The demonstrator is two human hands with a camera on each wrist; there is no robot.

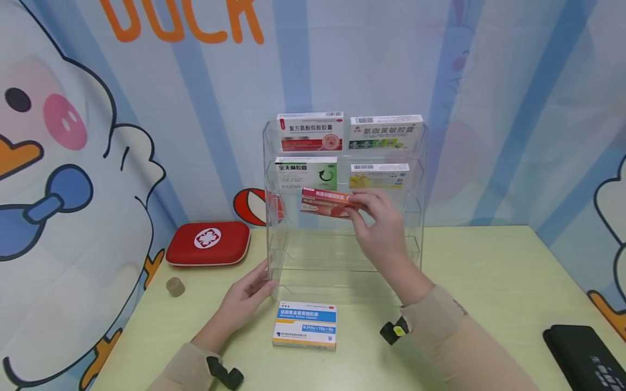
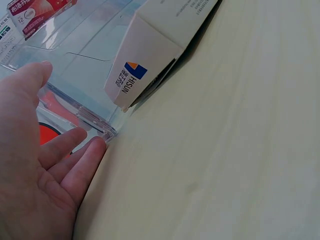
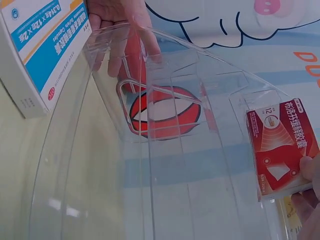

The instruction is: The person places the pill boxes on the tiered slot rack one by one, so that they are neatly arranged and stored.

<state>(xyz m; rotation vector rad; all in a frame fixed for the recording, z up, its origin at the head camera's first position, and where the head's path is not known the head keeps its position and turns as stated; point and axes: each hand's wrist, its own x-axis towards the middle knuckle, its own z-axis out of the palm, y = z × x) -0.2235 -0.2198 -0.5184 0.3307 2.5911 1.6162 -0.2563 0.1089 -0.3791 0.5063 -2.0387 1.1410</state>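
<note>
In the head view, my right hand (image 1: 379,222) pinches one end of a red medicine box (image 1: 325,202), held in front of the clear display rack (image 1: 342,279) below its second row. The right wrist view shows the thumb on the front of the box (image 3: 280,147). My left hand (image 1: 244,298) holds the rack's lower left edge; in the left wrist view the thumb is on one side of the panel edge and the fingers on the other. A blue and white medicine box (image 1: 305,326) lies flat on the table before the rack.
Upper tiers hold a red-and-white box (image 1: 311,132), a white-and-green box (image 1: 385,132), a green-and-white box (image 1: 306,174) and a yellow-and-white box (image 1: 379,176). To the left are a red zip case (image 1: 208,244) and small brown cylinder (image 1: 175,287); a black object (image 1: 584,355) lies at right.
</note>
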